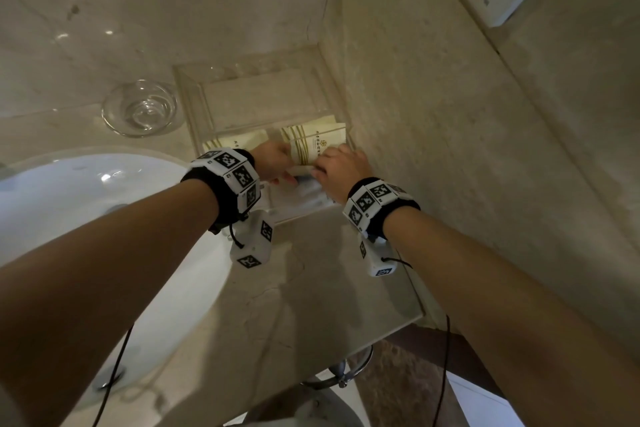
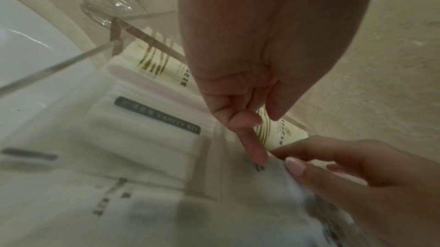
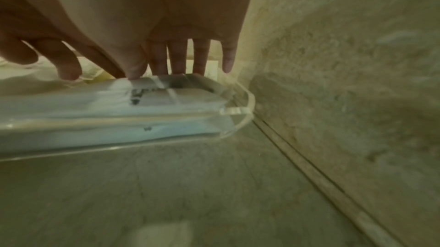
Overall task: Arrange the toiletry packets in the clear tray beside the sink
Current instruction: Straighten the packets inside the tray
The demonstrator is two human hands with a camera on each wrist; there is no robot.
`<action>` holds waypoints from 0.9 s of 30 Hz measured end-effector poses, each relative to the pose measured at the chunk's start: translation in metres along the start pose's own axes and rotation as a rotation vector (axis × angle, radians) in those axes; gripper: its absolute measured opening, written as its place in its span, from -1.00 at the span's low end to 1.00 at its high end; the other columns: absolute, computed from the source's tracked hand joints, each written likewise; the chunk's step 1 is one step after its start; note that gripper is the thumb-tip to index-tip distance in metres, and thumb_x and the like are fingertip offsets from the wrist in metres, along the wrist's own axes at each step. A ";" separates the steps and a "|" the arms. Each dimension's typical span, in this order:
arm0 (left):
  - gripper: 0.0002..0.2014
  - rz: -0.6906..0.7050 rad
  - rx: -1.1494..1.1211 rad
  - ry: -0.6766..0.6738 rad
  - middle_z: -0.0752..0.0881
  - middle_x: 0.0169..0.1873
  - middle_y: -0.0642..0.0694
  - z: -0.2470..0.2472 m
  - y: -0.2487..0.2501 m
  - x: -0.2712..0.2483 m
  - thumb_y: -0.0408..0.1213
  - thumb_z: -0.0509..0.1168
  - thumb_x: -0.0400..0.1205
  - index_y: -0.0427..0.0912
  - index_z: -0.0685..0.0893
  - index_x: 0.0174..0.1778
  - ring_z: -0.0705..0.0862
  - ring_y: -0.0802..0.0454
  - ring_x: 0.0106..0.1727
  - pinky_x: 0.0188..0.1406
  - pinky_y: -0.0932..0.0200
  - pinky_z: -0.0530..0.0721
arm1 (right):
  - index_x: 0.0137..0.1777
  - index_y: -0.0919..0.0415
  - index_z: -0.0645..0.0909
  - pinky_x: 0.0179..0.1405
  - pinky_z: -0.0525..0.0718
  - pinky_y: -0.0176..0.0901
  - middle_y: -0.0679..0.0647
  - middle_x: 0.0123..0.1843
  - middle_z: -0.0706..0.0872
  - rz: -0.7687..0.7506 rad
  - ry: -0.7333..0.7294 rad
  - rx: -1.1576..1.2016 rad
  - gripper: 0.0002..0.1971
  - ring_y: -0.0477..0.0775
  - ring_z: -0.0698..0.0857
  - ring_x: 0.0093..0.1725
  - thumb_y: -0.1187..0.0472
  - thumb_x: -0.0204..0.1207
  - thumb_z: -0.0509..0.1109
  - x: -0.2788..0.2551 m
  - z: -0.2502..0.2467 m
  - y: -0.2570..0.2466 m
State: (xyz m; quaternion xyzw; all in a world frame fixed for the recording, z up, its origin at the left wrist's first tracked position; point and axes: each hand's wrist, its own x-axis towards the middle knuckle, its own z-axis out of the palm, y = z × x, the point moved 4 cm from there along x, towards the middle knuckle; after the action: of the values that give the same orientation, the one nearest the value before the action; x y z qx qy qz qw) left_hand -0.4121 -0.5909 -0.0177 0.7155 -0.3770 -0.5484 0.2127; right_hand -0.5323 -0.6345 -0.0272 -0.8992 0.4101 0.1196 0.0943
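Both hands meet inside the clear tray (image 1: 194,94), near its front edge. Left hand (image 1: 273,163) curls loosely, one finger touching a white packet (image 2: 238,213). Right hand (image 1: 341,168) pinches that packet's edge. Cream packets (image 1: 311,142) lie just behind; the tray's far half is bare, its right wall against the stone wall (image 1: 433,114) on the bench (image 1: 311,288).

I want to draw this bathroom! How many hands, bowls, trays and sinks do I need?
Hands: 2 (left hand, right hand)
Glass bowl: 1
Clear tray: 1
Sink: 1
Total: 5
The packets overlap too much to count.
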 end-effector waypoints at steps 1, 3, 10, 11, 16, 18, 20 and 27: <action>-0.62 0.002 -0.001 0.000 0.61 0.20 -0.22 0.000 0.000 0.000 -0.39 0.06 0.68 -0.29 0.42 0.44 0.64 0.14 -0.34 -0.48 0.31 0.45 | 0.26 0.11 0.62 0.35 0.36 0.07 0.04 0.30 0.62 -0.007 0.012 0.009 -0.59 0.10 0.48 0.34 -0.02 0.68 0.02 -0.001 0.001 0.000; -0.62 0.006 0.001 0.005 0.56 0.34 -0.25 -0.001 0.000 -0.001 -0.39 0.06 0.69 -0.32 0.40 0.44 0.64 0.08 -0.30 -0.45 0.28 0.45 | 0.29 0.11 0.60 0.37 0.36 0.05 0.03 0.33 0.62 -0.013 0.037 0.036 -0.60 0.08 0.48 0.36 -0.01 0.68 0.03 -0.003 0.001 0.001; -0.62 0.006 0.017 -0.004 0.59 0.34 -0.22 -0.004 -0.006 0.002 -0.44 0.04 0.67 -0.25 0.45 0.41 0.66 0.13 -0.29 -0.74 0.49 0.48 | 0.47 0.21 0.41 0.47 0.39 0.06 0.13 0.50 0.45 0.125 0.121 0.252 -0.60 0.19 0.42 0.47 0.17 0.66 0.13 0.002 -0.005 0.009; -0.61 0.009 0.023 -0.009 0.59 0.33 -0.22 -0.004 -0.007 0.002 -0.45 0.04 0.66 -0.23 0.45 0.43 0.65 0.13 -0.29 -0.74 0.50 0.48 | 0.49 0.21 0.38 0.50 0.37 0.08 0.13 0.52 0.42 0.134 0.092 0.254 -0.59 0.19 0.41 0.49 0.16 0.66 0.13 0.004 -0.002 0.009; -0.57 0.024 0.065 -0.030 0.62 0.11 -0.20 -0.002 -0.009 0.005 -0.46 0.11 0.64 -0.18 0.44 0.45 0.62 0.00 -0.19 -0.74 0.51 0.47 | 0.64 0.10 0.12 0.66 0.00 0.21 0.04 0.70 0.11 0.126 -0.025 0.218 -0.45 0.08 0.12 0.67 0.11 0.66 0.12 0.009 0.008 0.007; -0.59 0.033 0.072 -0.036 0.61 0.04 -0.15 -0.002 -0.010 0.005 -0.39 0.16 0.64 -0.15 0.45 0.44 0.59 0.03 -0.24 -0.73 0.51 0.47 | 0.66 0.08 0.04 0.66 -0.03 0.22 0.01 0.71 0.03 0.114 -0.048 0.212 -0.42 0.05 0.05 0.69 0.10 0.66 0.11 0.010 0.008 0.007; -0.60 0.030 0.077 -0.042 0.63 0.02 -0.14 -0.002 -0.010 0.006 -0.30 0.22 0.64 -0.12 0.47 0.42 0.60 0.04 -0.23 -0.72 0.51 0.48 | 0.67 0.07 -0.03 0.65 -0.05 0.23 0.00 0.72 -0.04 0.104 -0.087 0.191 -0.40 0.04 0.00 0.69 0.08 0.67 0.09 0.011 0.008 0.007; -0.64 0.009 0.010 -0.056 0.63 0.02 -0.15 -0.002 -0.008 0.005 -0.36 0.19 0.64 -0.21 0.50 0.38 0.62 0.02 -0.14 -0.44 0.30 0.48 | 0.67 0.14 -0.06 0.67 -0.12 0.22 0.05 0.72 -0.06 0.099 -0.123 0.151 -0.36 0.06 -0.02 0.70 0.00 0.67 0.09 0.015 0.005 0.002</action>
State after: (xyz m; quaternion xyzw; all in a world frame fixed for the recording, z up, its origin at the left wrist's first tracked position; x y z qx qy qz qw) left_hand -0.4073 -0.5896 -0.0261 0.6990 -0.3887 -0.5655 0.2011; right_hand -0.5247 -0.6448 -0.0364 -0.8591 0.4554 0.1479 0.1806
